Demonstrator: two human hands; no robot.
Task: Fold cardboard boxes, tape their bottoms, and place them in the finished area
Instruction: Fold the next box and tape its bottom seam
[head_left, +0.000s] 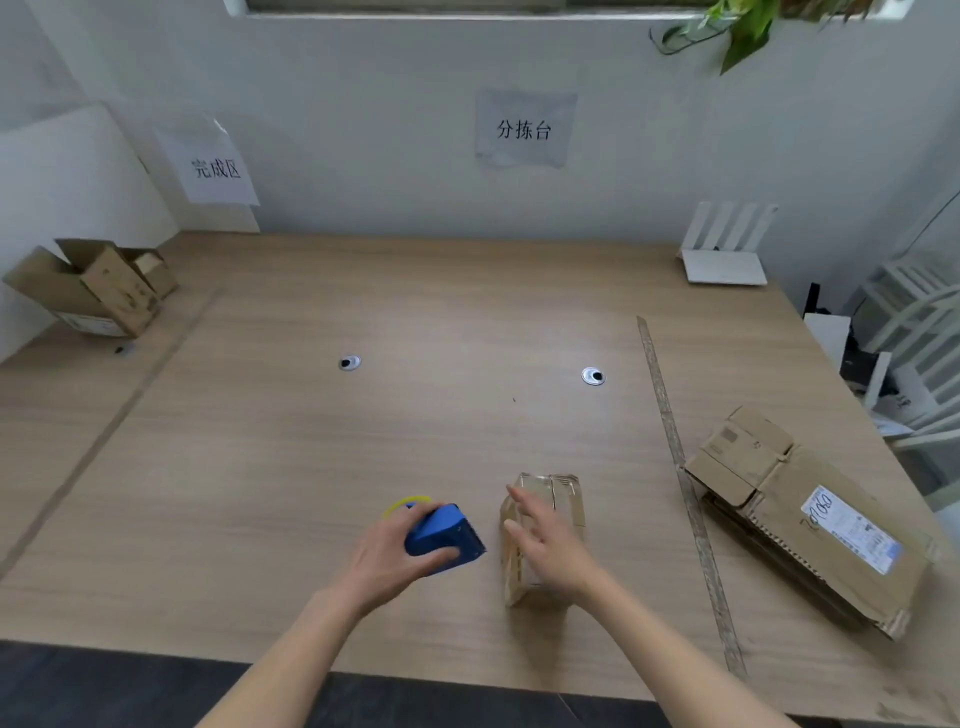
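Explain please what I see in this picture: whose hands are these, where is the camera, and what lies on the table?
There is no machine here. A person wears one camera on the head, so you look down at their own two hands. The left hand grips a blue tape dispenser. The right hand, fingers spread, reaches over a small cardboard box standing on the wooden table. A stack of flat boxes lies to the right. Folded boxes sit far left, under a paper sign.
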